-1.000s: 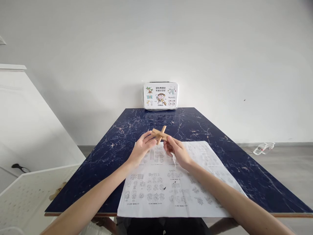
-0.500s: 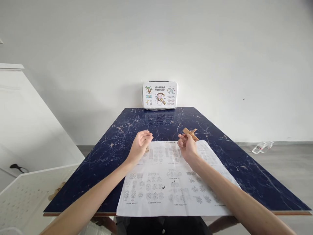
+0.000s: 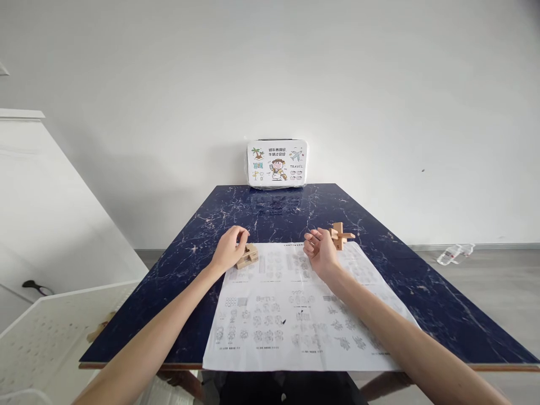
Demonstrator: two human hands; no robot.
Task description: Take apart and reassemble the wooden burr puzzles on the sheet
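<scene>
In the head view my right hand is palm up above the far edge of the printed sheet. A light wooden interlocking cross-shaped puzzle piece is gripped at its thumb side, while the other fingers curl loosely. My left hand hovers at the sheet's far left corner, fingers bent and thumb apart, with nothing visible in it. Right beside that hand sits a second wooden puzzle block, low and notched, partly hidden by the hand. Beneath both lies the creased white instruction sheet with rows of small diagrams.
The dark blue marbled table runs back to the wall. At its far end stands a white cartoon-printed case. A white perforated surface is at the left. Clear bottles lie on the floor at the right.
My left hand has moved left, uncovering more of the notched wooden block. In my right hand the cross-shaped piece has turned and shifted slightly right.
</scene>
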